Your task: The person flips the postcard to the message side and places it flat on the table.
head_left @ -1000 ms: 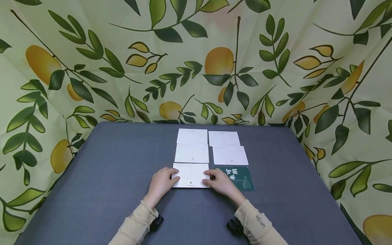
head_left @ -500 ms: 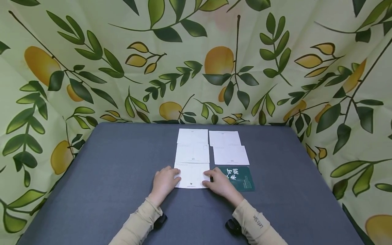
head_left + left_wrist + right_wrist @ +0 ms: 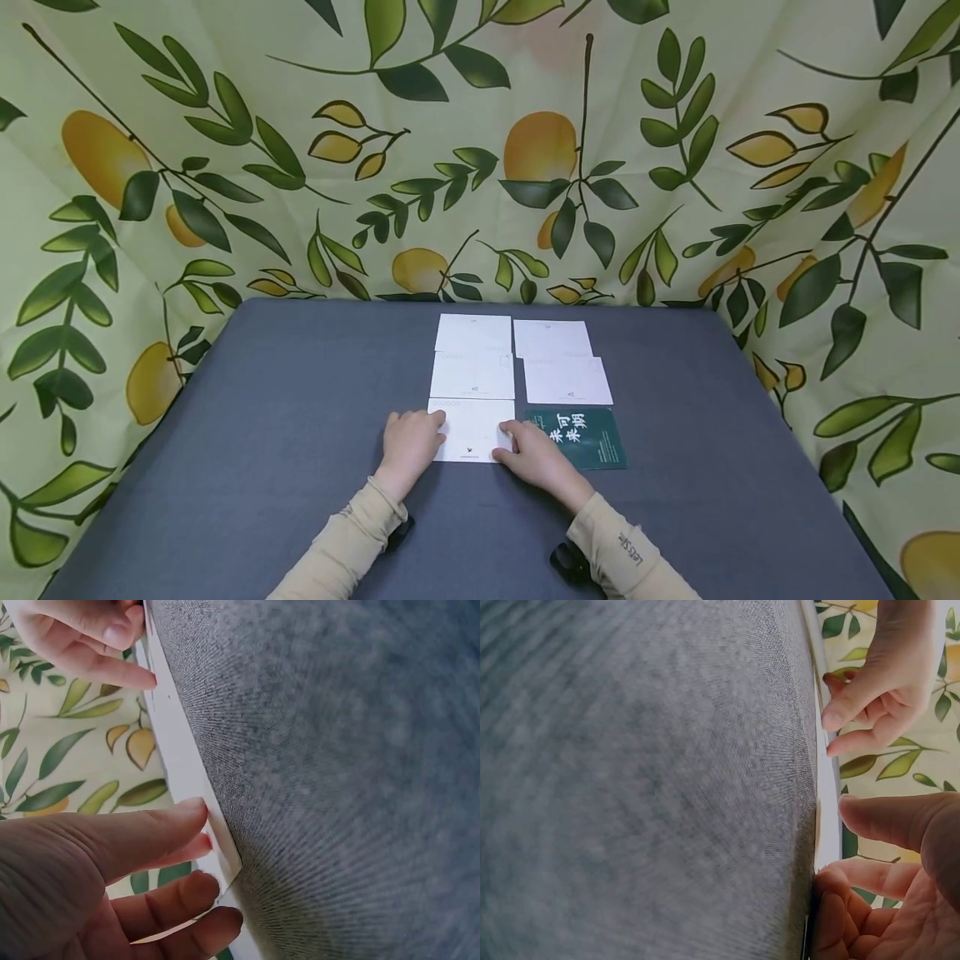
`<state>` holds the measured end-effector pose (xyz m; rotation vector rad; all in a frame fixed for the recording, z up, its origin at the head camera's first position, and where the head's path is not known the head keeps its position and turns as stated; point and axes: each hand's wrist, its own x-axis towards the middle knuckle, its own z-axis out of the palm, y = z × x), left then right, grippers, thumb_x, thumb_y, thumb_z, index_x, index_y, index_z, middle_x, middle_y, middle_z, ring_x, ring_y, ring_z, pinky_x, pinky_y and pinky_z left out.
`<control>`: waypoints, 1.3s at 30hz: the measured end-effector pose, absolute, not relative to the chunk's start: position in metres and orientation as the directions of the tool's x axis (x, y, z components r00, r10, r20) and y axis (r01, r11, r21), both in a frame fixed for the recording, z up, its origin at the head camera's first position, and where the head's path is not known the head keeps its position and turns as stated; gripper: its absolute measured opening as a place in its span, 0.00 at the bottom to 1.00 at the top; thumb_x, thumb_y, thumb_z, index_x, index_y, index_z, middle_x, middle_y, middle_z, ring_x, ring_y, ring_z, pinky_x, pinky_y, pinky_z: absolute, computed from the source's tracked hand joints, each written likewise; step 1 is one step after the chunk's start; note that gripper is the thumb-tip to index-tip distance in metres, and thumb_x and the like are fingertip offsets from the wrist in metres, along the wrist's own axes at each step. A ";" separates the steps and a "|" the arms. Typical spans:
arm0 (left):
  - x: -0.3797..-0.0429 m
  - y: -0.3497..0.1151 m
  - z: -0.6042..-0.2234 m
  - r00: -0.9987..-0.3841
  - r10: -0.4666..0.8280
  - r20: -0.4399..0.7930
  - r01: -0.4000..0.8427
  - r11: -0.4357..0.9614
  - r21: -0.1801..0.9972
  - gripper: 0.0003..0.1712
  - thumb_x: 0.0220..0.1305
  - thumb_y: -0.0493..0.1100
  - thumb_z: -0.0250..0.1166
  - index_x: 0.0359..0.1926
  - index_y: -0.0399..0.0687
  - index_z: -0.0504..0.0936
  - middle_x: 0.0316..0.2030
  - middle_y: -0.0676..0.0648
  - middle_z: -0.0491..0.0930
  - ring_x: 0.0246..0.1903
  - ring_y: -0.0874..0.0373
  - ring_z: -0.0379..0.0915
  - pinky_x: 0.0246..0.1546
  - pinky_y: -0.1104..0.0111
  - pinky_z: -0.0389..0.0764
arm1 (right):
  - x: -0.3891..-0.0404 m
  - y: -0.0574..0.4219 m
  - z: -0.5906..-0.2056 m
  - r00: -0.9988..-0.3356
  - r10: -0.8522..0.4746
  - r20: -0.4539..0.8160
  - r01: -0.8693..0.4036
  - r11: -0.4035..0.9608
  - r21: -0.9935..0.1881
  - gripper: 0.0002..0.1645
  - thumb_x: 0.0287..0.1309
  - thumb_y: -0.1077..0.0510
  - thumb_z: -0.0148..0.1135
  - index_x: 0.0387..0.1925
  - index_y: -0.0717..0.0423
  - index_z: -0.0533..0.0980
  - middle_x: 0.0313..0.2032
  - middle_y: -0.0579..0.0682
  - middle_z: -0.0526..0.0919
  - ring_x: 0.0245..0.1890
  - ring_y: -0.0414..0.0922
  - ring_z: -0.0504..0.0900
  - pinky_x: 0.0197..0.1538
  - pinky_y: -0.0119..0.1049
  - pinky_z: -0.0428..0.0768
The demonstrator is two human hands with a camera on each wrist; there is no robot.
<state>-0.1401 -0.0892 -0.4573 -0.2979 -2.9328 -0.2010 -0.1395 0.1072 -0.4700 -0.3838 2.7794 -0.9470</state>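
Observation:
A white postcard (image 3: 472,429) with faint print lies at the front of the left column of cards, its far edge right against the postcard (image 3: 472,377) behind it. My left hand (image 3: 411,442) rests at its left edge, thumb and fingertips touching the card. On the opposite edge, my right hand (image 3: 538,452) touches it with thumb and forefinger, the other fingers bent underneath. In the left wrist view, the thumb (image 3: 161,834) lies nearly straight over the card's edge. Beside the right hand lies a green postcard (image 3: 592,442) with white characters, partly covered by that hand.
More white postcards lie flat in the rows behind: one at the back left (image 3: 472,333), one at the back right (image 3: 553,338), one at the middle right (image 3: 568,381). A grey-blue cloth covers the table (image 3: 315,367). Behind it hangs a leaf-and-fruit patterned curtain (image 3: 450,200).
The left hand has shifted a little to the right along the front postcard. The right hand has edged slightly left, baring more of the green card. The front postcard now lies flatter.

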 end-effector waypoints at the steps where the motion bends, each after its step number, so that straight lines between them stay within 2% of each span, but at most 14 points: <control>1: -0.140 -0.089 -0.457 -0.963 0.188 0.195 0.212 0.971 0.114 0.08 0.45 0.45 0.72 0.29 0.50 0.83 0.21 0.47 0.82 0.19 0.54 0.73 0.24 0.65 0.61 | -0.140 0.107 -0.470 -0.950 -0.302 -0.084 -0.187 0.762 -0.620 0.27 0.54 0.54 0.64 0.53 0.65 0.74 0.20 0.47 0.67 0.19 0.40 0.63 0.22 0.29 0.60; 6: -0.140 -0.092 -0.458 -0.966 0.185 0.180 0.212 0.966 0.148 0.11 0.45 0.46 0.72 0.29 0.48 0.80 0.21 0.46 0.81 0.22 0.52 0.76 0.24 0.64 0.64 | -0.141 0.108 -0.469 -0.945 -0.315 -0.085 -0.194 0.751 -0.631 0.26 0.55 0.54 0.64 0.52 0.65 0.74 0.18 0.45 0.68 0.18 0.39 0.64 0.23 0.29 0.61; 12: -0.141 -0.088 -0.457 -0.967 0.189 0.168 0.222 0.954 0.204 0.15 0.44 0.49 0.73 0.31 0.45 0.83 0.23 0.45 0.81 0.24 0.51 0.76 0.25 0.62 0.67 | -0.141 0.111 -0.465 -0.951 -0.288 -0.112 -0.146 0.739 -0.658 0.24 0.56 0.53 0.62 0.52 0.63 0.75 0.17 0.45 0.68 0.17 0.39 0.64 0.21 0.29 0.61; 18: -0.141 -0.074 -0.453 -0.964 0.215 0.159 0.252 0.930 0.266 0.18 0.50 0.53 0.69 0.35 0.43 0.82 0.25 0.44 0.81 0.26 0.50 0.74 0.26 0.61 0.69 | -0.142 0.121 -0.459 -0.969 -0.226 -0.099 -0.099 0.723 -0.684 0.20 0.59 0.54 0.60 0.51 0.59 0.76 0.17 0.45 0.68 0.16 0.40 0.64 0.21 0.30 0.61; 25: -0.137 -0.051 -0.446 -0.936 0.334 0.109 0.347 0.831 0.435 0.25 0.54 0.54 0.66 0.47 0.41 0.80 0.30 0.46 0.77 0.31 0.54 0.67 0.30 0.66 0.67 | -0.139 0.153 -0.454 -0.985 -0.122 -0.123 0.001 0.708 -0.707 0.21 0.58 0.53 0.61 0.51 0.59 0.75 0.19 0.47 0.69 0.18 0.40 0.65 0.24 0.31 0.63; 30: -0.135 -0.034 -0.446 -0.907 0.419 0.048 0.364 0.721 0.590 0.29 0.57 0.53 0.64 0.53 0.39 0.76 0.40 0.42 0.77 0.40 0.51 0.69 0.38 0.64 0.71 | -0.137 0.182 -0.451 -0.992 -0.053 -0.119 0.044 0.723 -0.690 0.24 0.58 0.53 0.60 0.52 0.62 0.74 0.22 0.49 0.71 0.22 0.41 0.66 0.25 0.32 0.63; 35: -0.134 -0.018 -0.443 -0.885 0.465 -0.015 0.289 0.575 0.765 0.33 0.61 0.52 0.61 0.60 0.34 0.69 0.52 0.35 0.73 0.48 0.45 0.71 0.45 0.59 0.74 | -0.136 0.207 -0.448 -0.995 0.020 -0.095 0.079 0.736 -0.673 0.31 0.58 0.53 0.60 0.58 0.69 0.68 0.31 0.55 0.72 0.28 0.45 0.68 0.30 0.34 0.66; 39: -0.130 -0.005 -0.443 -0.885 0.455 -0.097 0.127 0.437 0.890 0.34 0.64 0.52 0.57 0.63 0.33 0.64 0.57 0.30 0.66 0.52 0.41 0.69 0.48 0.53 0.74 | -0.132 0.220 -0.445 -0.990 0.085 -0.108 0.136 0.735 -0.665 0.40 0.58 0.52 0.59 0.63 0.74 0.58 0.43 0.66 0.71 0.40 0.54 0.71 0.41 0.46 0.73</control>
